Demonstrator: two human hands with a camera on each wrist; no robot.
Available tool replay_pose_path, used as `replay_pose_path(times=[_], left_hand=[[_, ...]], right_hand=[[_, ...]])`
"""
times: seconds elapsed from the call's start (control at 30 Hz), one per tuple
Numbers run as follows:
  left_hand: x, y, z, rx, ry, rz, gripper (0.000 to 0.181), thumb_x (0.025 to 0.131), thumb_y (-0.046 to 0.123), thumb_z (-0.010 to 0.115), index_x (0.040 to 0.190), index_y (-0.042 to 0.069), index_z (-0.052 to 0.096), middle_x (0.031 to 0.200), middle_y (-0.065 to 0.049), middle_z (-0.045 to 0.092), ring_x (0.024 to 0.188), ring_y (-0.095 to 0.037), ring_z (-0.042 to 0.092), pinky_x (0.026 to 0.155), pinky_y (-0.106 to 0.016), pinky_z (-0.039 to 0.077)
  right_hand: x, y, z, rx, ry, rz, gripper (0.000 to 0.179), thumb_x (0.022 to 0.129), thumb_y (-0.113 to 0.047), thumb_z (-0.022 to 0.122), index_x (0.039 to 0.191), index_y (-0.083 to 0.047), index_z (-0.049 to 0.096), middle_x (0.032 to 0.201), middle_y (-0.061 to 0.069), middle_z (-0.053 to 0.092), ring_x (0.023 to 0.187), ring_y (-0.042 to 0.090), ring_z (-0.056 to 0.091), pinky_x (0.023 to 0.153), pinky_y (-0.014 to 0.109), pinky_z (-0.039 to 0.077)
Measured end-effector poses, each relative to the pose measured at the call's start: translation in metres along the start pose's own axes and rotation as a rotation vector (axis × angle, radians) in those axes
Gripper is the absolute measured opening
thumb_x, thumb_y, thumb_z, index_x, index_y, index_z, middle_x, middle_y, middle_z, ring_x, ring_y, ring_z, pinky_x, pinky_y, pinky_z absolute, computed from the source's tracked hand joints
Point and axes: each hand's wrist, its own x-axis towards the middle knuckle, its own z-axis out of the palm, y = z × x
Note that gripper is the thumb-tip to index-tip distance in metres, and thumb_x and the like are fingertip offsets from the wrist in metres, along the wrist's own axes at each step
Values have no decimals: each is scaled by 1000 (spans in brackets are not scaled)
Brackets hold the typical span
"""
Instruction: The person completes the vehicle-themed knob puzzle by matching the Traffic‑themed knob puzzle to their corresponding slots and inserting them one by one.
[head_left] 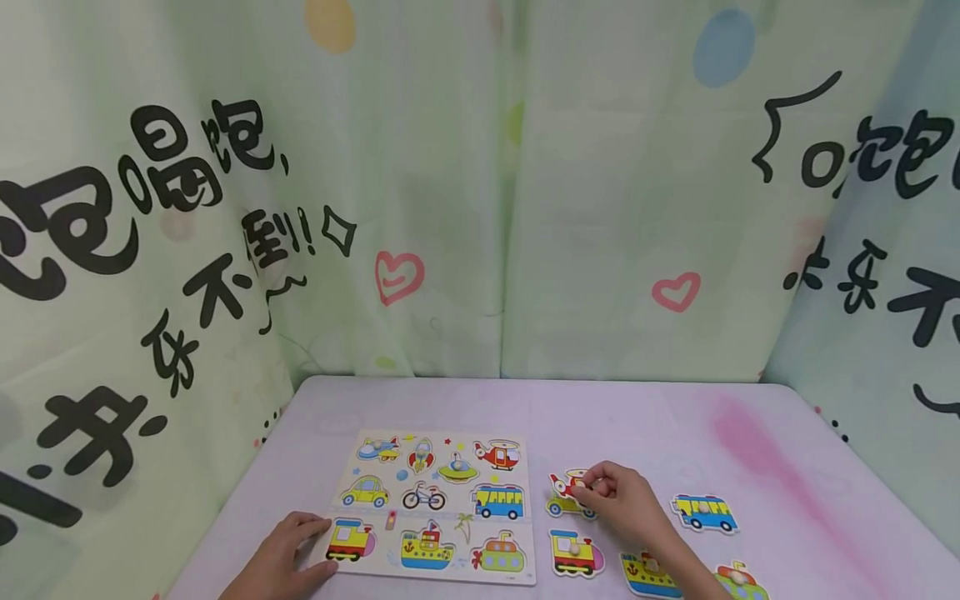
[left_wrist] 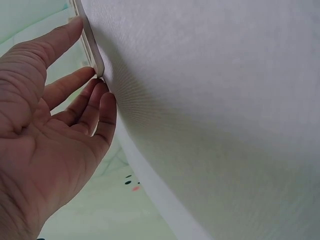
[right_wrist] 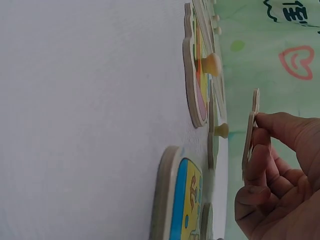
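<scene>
The wooden puzzle board [head_left: 435,582], covered with pictures of vehicles, lies flat on the table. My left hand [head_left: 283,554] rests at its lower left corner, thumb and fingertips touching the edge; the left wrist view shows these fingers [left_wrist: 79,97] lightly bent against the rim. To the right of the board, my right hand [head_left: 626,500] pinches a red and white helicopter puzzle piece [head_left: 561,485]. From the side, the right wrist view shows this thin wooden piece [right_wrist: 249,137] held off the table. Beneath it lies a car piece [head_left: 570,507], partly covered in the head view.
A train piece [head_left: 576,553], a ship piece [head_left: 647,575], a submarine piece [head_left: 742,582] and a bus piece [head_left: 705,512] lie right of the board. A round knob [right_wrist: 212,64] sticks up from the train piece. Printed curtains [head_left: 585,208] surround the white-covered table [head_left: 637,417].
</scene>
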Motion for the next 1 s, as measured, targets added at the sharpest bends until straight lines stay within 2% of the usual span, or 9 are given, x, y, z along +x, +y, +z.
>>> replay_pose_path(times=[0.27,0.5,0.77,1.0], left_hand=[[1,0,0,-18,2,3,64,76,34,90,128,3,69,125,-7,59,113,-28,57,98,-53,55],[2,-3,1,-20,1,-3,66,74,36,91,128,3,69,126,-8,59,112,-29,57,97,-54,55],[2,-3,1,-24,1,-8,66,74,35,91,128,3,69,125,-7,59,112,-28,57,98,-54,54],[3,-4,1,-22,1,-10,66,74,36,91,128,4,69,126,-8,59,113,-29,57,98,-55,54]], right_hand=[[4,-7,9,3,-1,-14,23,87,-22,83,95,-9,66,72,1,54,71,15,51,56,21,40],[9,-13,21,36,-9,-31,19,87,-18,83,90,-10,66,68,0,54,65,15,51,53,20,38],[14,-21,32,5,-4,-75,21,86,-21,84,88,-11,66,67,0,52,65,15,49,52,20,36],[20,-28,41,21,-11,-105,19,86,-20,83,86,-11,66,65,-2,51,62,14,48,52,21,34]])
